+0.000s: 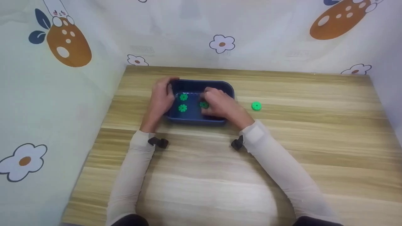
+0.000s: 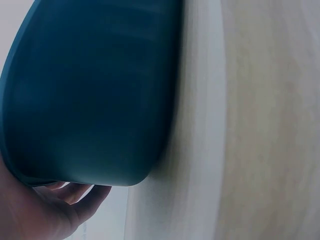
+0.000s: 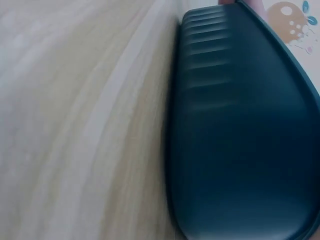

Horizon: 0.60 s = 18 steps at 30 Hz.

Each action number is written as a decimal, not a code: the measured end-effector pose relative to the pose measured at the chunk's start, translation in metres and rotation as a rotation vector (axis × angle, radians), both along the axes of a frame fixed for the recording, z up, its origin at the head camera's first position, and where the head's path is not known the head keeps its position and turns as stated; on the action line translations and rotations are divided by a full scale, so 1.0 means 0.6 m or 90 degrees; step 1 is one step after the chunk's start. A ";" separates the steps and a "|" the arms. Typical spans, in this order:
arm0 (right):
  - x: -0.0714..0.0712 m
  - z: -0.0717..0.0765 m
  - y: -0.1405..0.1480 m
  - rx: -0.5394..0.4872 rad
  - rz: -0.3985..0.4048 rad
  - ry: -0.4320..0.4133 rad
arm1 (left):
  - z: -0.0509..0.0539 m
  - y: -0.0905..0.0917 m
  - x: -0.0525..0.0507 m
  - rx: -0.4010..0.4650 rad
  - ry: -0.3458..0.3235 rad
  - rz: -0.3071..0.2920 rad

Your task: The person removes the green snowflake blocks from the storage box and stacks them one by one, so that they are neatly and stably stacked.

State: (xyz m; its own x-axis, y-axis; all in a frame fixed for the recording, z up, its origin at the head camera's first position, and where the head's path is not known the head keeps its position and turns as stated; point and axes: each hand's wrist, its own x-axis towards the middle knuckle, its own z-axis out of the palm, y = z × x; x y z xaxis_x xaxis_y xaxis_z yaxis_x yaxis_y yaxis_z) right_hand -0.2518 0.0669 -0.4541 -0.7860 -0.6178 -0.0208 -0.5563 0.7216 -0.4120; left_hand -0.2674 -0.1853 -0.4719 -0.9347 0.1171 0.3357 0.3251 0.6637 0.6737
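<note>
A dark blue rectangular tub (image 1: 196,120) stands on the wooden table. My left hand (image 1: 162,95) grips its left end, thumb over the rim and fingers around the outside; in the left wrist view those fingers (image 2: 90,202) show against the tub's end wall. Inside the tub, my right hand (image 1: 218,102) has its thumb and fingers bent about a green notched disc (image 1: 204,104), partly hidden by the hand. Two more green discs, an upper one (image 1: 183,97) and a lower one (image 1: 182,108), lie on the tub's floor at left. The right wrist view shows only the tub's outer wall (image 3: 240,125).
Right of the tub, another green disc (image 1: 256,106), thicker-looking, lies on the wooden table (image 1: 207,175). Pale cloth walls (image 1: 176,37) with printed flowers and orange shapes border the table at the back and sides.
</note>
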 end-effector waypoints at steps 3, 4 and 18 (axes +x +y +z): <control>0.002 0.000 0.005 -0.035 0.001 0.009 | 0.001 0.002 0.000 -0.002 -0.005 -0.003; 0.003 0.001 0.006 -0.046 0.003 0.016 | 0.000 0.002 0.000 -0.002 -0.005 -0.004; 0.004 -0.001 0.008 -0.181 0.024 0.070 | -0.003 -0.002 0.001 0.002 -0.001 0.003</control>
